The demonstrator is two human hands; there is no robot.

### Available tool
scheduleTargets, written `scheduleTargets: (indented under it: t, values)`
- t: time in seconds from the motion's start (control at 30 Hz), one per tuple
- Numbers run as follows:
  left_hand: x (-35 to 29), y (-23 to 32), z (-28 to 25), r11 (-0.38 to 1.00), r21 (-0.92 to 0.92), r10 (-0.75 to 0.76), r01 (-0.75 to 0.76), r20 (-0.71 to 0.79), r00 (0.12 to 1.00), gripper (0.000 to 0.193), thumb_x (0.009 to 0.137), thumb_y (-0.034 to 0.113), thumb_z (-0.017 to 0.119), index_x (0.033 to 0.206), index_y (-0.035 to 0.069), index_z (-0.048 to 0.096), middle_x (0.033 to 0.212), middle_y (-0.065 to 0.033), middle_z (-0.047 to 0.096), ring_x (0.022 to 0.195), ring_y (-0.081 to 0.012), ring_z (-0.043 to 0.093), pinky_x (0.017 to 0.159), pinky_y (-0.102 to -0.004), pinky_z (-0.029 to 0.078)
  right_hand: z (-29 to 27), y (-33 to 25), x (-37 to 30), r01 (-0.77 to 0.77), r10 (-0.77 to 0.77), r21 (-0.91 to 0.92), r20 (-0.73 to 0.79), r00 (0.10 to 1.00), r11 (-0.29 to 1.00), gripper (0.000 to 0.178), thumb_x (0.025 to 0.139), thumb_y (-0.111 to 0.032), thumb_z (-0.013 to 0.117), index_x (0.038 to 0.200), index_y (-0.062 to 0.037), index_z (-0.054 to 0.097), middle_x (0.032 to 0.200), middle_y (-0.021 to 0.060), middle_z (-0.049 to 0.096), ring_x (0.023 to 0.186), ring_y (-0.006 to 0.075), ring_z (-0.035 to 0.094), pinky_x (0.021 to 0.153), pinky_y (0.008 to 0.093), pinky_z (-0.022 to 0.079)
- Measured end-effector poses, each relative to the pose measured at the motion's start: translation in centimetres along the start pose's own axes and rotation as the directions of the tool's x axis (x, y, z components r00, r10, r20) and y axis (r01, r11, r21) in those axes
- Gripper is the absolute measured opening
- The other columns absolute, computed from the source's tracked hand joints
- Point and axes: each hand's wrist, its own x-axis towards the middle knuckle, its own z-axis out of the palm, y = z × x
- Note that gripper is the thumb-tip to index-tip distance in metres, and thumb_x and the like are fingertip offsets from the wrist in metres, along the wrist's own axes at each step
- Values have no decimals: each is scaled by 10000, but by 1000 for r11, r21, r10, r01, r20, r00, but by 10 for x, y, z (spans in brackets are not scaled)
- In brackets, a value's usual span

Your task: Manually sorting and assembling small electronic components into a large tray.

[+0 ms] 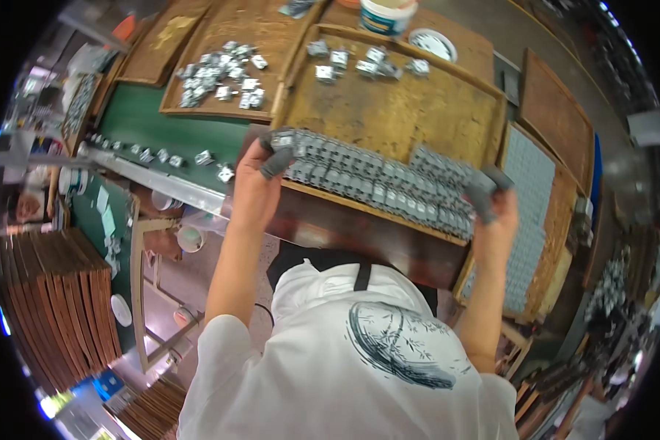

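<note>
Several rows of small grey metal parts (374, 183) stand packed side by side along the near edge of a yellow-brown wooden tray (389, 110). At the left end of the rows, my left hand (262, 165) has grey covers on its fingertips. Its thumb and finger close around a small metal part (283, 140). My right hand (497, 202), its fingertips covered the same way, is at the right end of the rows. Its thumb and finger are spread apart next to the end parts, and nothing shows between them. Loose silvery parts (367, 67) lie along the tray's far side.
Left of the tray, another wooden tray (198, 111) holds a heap of parts. More lie scattered on the green bench (150, 121). A tray of packed grey parts (524, 213) is at the right. Beyond stand a white bucket (386, 18) and a round dish (433, 45). Boards (59, 308) are stacked lower left.
</note>
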Motion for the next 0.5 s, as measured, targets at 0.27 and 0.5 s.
scheduleTargets:
  t: [0.27,0.5]
  values:
    - [-29,-15,107,977,181,-177,116,374,910,367,850,-8,674,1210,4,606,1114,-22,608,990,-141,602,793,-255,518,36,-38,-21,347,-122,-583,389,913,735,357,807,-210,769,1042,6,609,920,123,643,762,268,636,672,346,514]
    - [-39,-36,135,933,354,-132,-61,495,859,342,876,-46,614,1216,-16,598,1153,-69,560,1033,-150,569,860,-269,487,20,-28,-24,506,-285,-585,432,856,634,222,693,-22,706,876,9,584,845,134,559,730,330,578,602,382,473]
